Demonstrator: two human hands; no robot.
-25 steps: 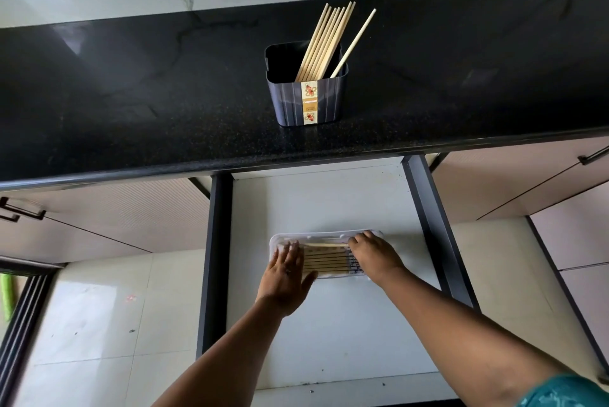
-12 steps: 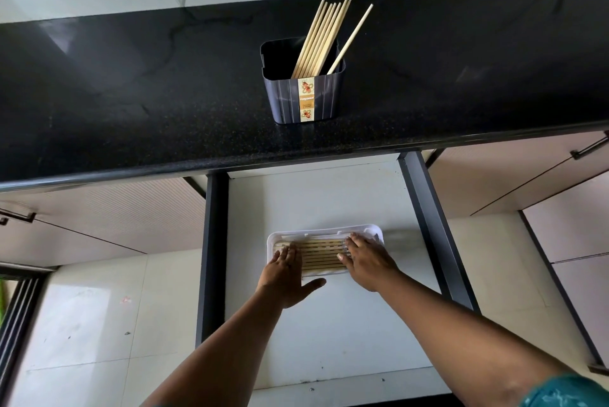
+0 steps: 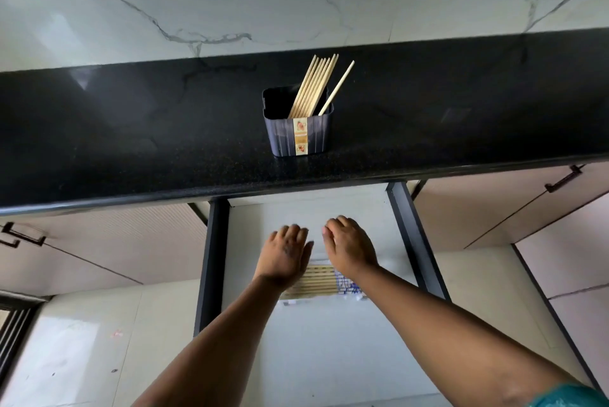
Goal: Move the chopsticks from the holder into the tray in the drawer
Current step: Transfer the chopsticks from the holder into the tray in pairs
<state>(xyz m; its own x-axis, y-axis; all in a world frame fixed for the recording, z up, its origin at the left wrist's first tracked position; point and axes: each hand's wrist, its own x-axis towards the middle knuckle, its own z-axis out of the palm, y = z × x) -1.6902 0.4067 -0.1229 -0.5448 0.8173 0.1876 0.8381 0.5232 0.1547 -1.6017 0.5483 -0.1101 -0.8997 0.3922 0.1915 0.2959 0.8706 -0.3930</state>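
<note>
A dark holder [image 3: 299, 133] stands on the black countertop with several wooden chopsticks [image 3: 314, 87] leaning in it. Below, in the open white drawer [image 3: 329, 357], a white tray [image 3: 296, 302] holds several chopsticks [image 3: 316, 281] lying side by side. My left hand [image 3: 285, 253] and my right hand [image 3: 349, 246] hover above the tray's far part, palms down, fingers loosely spread and empty. They hide much of the tray.
The black countertop [image 3: 131, 143] overhangs the drawer's back. Dark drawer rails [image 3: 417, 238] run on both sides. Closed cabinet fronts with dark handles [image 3: 563, 179] flank the drawer. A marble wall rises behind the counter. A pale tiled floor [image 3: 82, 340] lies below.
Both hands have lifted off the chopsticks in the tray and moved up toward the counter. The view has tilted upward.
</note>
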